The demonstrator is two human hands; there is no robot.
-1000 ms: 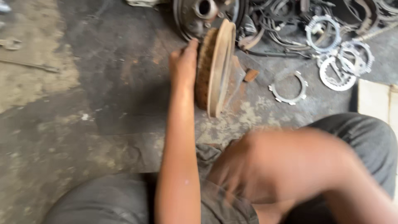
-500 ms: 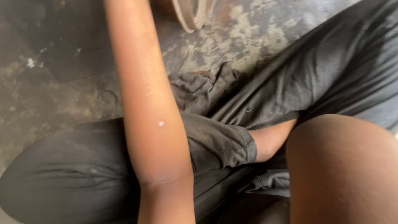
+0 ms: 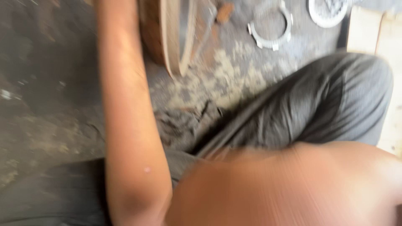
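Although the head view is badly smeared by motion, the main shapes can be read. The left forearm runs from the lower middle of the frame straight up to the top edge, where the wrist passes out of view; the left hand itself is cut off, so whether its fingers are spread, curled or gripping anything cannot be told. Just to the right of that wrist, at the top edge, stands the rusty brown round metal disc with a pale tan rim, set on edge and leaning a little, its lower rim resting on the stained grey concrete floor. The disc sits right beside the arm, near touching it, but actual contact is not visible.

The right arm fills the lower right as a broad blurred mass of bare skin, very close to the camera. The right hand cannot be made out, so its fingers and any hold are unknown.

Between and behind the arms lie the person's legs in dark grey trousers, one knee raised at right.

On the floor past the knee: a silvery flat notched metal ring lying flat, well apart from the disc, and part of a second pale ring at the top edge. A small rust-coloured scrap lies between disc and ring.
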